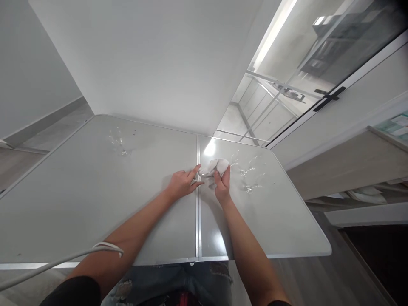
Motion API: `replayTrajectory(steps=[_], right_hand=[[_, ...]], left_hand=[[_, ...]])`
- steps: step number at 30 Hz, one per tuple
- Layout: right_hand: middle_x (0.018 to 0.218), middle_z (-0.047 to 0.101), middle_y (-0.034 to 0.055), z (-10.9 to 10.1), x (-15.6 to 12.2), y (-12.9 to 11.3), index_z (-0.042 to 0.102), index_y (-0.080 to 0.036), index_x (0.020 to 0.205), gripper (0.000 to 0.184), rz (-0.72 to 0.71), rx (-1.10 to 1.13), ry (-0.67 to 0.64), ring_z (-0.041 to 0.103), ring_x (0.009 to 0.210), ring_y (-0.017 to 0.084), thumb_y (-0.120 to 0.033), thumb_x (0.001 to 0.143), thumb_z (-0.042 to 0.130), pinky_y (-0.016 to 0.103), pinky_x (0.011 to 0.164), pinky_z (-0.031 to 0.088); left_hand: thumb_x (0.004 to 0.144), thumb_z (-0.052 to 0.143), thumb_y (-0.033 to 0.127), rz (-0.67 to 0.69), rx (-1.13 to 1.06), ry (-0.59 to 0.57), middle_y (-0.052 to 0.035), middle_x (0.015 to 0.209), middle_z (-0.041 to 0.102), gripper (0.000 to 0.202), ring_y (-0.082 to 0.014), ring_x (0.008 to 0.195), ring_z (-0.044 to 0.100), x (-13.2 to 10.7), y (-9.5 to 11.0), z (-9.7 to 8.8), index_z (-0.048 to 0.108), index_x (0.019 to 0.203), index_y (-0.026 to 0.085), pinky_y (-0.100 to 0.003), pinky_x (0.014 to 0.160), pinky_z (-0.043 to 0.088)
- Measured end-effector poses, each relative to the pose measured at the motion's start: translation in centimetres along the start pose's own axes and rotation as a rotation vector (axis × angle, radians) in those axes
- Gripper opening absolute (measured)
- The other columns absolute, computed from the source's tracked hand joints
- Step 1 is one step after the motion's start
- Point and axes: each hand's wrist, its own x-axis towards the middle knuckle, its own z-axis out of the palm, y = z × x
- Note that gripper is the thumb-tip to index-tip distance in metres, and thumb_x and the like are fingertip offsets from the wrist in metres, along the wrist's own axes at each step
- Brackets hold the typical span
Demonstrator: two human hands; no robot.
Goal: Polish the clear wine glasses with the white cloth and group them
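Observation:
Just left of the table's metal seam, my left hand (184, 183) has its thumb and fingers closed around the edge of a clear drinking glass, mostly covered by cloth. A crumpled white cloth (219, 166) is bunched against it. My right hand (223, 185) grips this cloth from the right side, thumb toward me. Both hands are close together above the table. To the right stand clear glasses, one (245, 172) behind another (249, 188). Another clear glass (124, 152) is on the left part of the table. Their exact shapes are hard to make out.
The pale, glossy folding table (153, 229) has a metal seam and rim. A white wall panel (153, 63) rises behind it. A glass door with a black handle (330, 98) is at the right. A white cable (63, 258) crosses my left forearm.

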Motion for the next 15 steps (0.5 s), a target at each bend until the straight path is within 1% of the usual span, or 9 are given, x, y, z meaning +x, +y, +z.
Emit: replayTrajectory(steps=[2, 4, 6, 8, 10, 12, 14, 15], right_hand=[[0.110, 0.063, 0.0064, -0.8, 0.3, 0.1, 0.056, -0.026, 0.122, 0.038, -0.060, -0.147, -0.117, 0.060, 0.100, 0.023, -0.048, 0.092, 0.061, 0.040, 0.096, 0.048], [0.107, 0.062, 0.0066, -1.3, 0.7, 0.1, 0.055, -0.024, 0.124, 0.040, -0.080, -0.244, -0.212, 0.058, 0.095, 0.023, -0.047, 0.092, 0.062, 0.041, 0.094, 0.048], [0.100, 0.061, 0.0045, -1.4, 1.1, 0.1, 0.055, -0.024, 0.123, 0.037, -0.050, -0.276, -0.264, 0.057, 0.088, 0.022, -0.046, 0.094, 0.061, 0.039, 0.089, 0.048], [0.091, 0.058, 0.0019, -1.3, 1.5, 0.1, 0.057, -0.024, 0.116, 0.032, 0.010, -0.243, -0.280, 0.055, 0.080, 0.019, -0.047, 0.095, 0.059, 0.036, 0.083, 0.049], [0.089, 0.058, 0.0013, -1.1, 1.6, 0.1, 0.059, -0.024, 0.112, 0.030, 0.079, -0.149, -0.255, 0.055, 0.081, 0.019, -0.049, 0.094, 0.059, 0.034, 0.081, 0.050], [0.094, 0.060, 0.0020, -1.0, 1.5, 0.1, 0.058, -0.025, 0.114, 0.034, 0.135, -0.029, -0.171, 0.057, 0.087, 0.019, -0.051, 0.093, 0.060, 0.033, 0.082, 0.051], [0.100, 0.061, 0.0022, -0.8, 1.2, 0.1, 0.056, -0.027, 0.120, 0.037, 0.155, 0.058, -0.074, 0.058, 0.091, 0.020, -0.052, 0.093, 0.059, 0.033, 0.084, 0.051], [0.101, 0.061, 0.0022, -0.7, 1.1, 0.1, 0.055, -0.027, 0.121, 0.037, 0.146, 0.064, -0.050, 0.059, 0.091, 0.019, -0.052, 0.093, 0.058, 0.033, 0.084, 0.051]], left_hand=[[0.090, 0.059, 0.060, 0.004, -0.025, 0.008, -0.0053, 0.067, 0.070, 0.064, -0.0195, 0.060, 0.063, 0.0, 0.1, 0.2, 0.058, 0.141, 0.020, -0.029, 0.062, 0.041], [0.090, 0.060, 0.060, -0.013, -0.037, 0.010, -0.0062, 0.068, 0.070, 0.062, -0.0191, 0.060, 0.063, 0.2, 0.0, 0.1, 0.061, 0.137, 0.021, -0.029, 0.062, 0.041], [0.088, 0.061, 0.061, -0.038, -0.040, 0.005, -0.0066, 0.068, 0.071, 0.061, -0.0191, 0.060, 0.064, 0.3, -0.4, 0.1, 0.063, 0.135, 0.022, -0.029, 0.063, 0.042], [0.086, 0.064, 0.063, -0.068, -0.045, 0.002, -0.0057, 0.068, 0.071, 0.062, -0.0194, 0.060, 0.064, 0.4, -0.7, 0.0, 0.065, 0.134, 0.024, -0.029, 0.063, 0.042], [0.083, 0.067, 0.065, -0.099, -0.057, 0.001, -0.0036, 0.066, 0.071, 0.062, -0.0194, 0.060, 0.064, 0.4, -0.9, 0.0, 0.066, 0.132, 0.027, -0.029, 0.063, 0.041], [0.081, 0.068, 0.066, -0.106, -0.082, -0.009, -0.0017, 0.064, 0.070, 0.061, -0.0189, 0.059, 0.064, 0.4, -1.0, 0.0, 0.067, 0.128, 0.027, -0.028, 0.062, 0.041], [0.081, 0.067, 0.067, -0.083, -0.113, -0.023, -0.0009, 0.064, 0.070, 0.062, -0.0184, 0.060, 0.065, 0.4, -1.0, 0.2, 0.067, 0.127, 0.026, -0.028, 0.062, 0.042], [0.081, 0.067, 0.067, -0.070, -0.125, -0.027, -0.0009, 0.063, 0.070, 0.062, -0.0182, 0.060, 0.065, 0.4, -0.9, 0.2, 0.067, 0.127, 0.024, -0.028, 0.062, 0.042]])
